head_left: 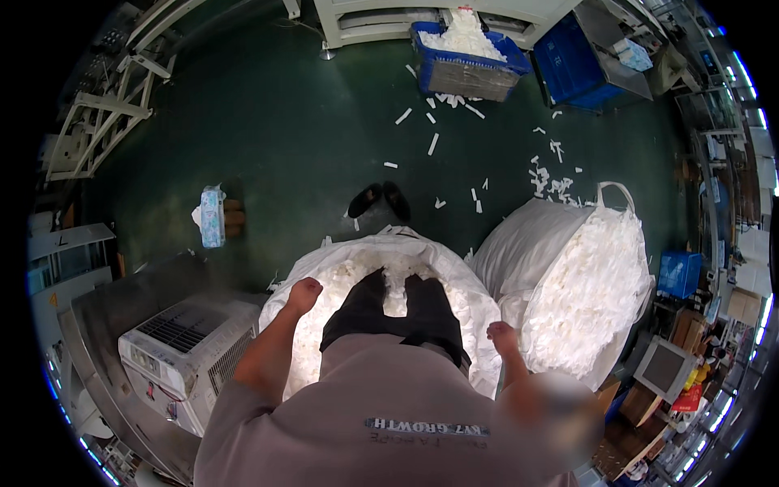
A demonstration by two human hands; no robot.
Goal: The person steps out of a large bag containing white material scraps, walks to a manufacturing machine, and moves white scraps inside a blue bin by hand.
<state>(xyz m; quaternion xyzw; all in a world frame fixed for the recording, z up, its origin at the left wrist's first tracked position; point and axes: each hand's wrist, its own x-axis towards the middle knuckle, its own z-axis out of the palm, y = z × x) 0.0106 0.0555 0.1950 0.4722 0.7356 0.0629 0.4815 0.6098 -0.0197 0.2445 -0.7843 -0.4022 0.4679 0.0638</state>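
Note:
I stand with both legs in a large white woven bulk bag filled with white scraps. My left hand is closed in a fist over the bag's left rim, and nothing shows in it. On the other side, my right hand is also closed, near the right rim where this bag meets a second one. That second bulk bag leans beside mine, packed with white strips, a loop handle at its far end. My feet are sunk out of sight among the scraps.
Black shoes lie on the green floor beyond my bag, among scattered white strips. A blue crate of scraps stands below a machine. At left are a blue-and-white package and a white air-conditioner-like unit.

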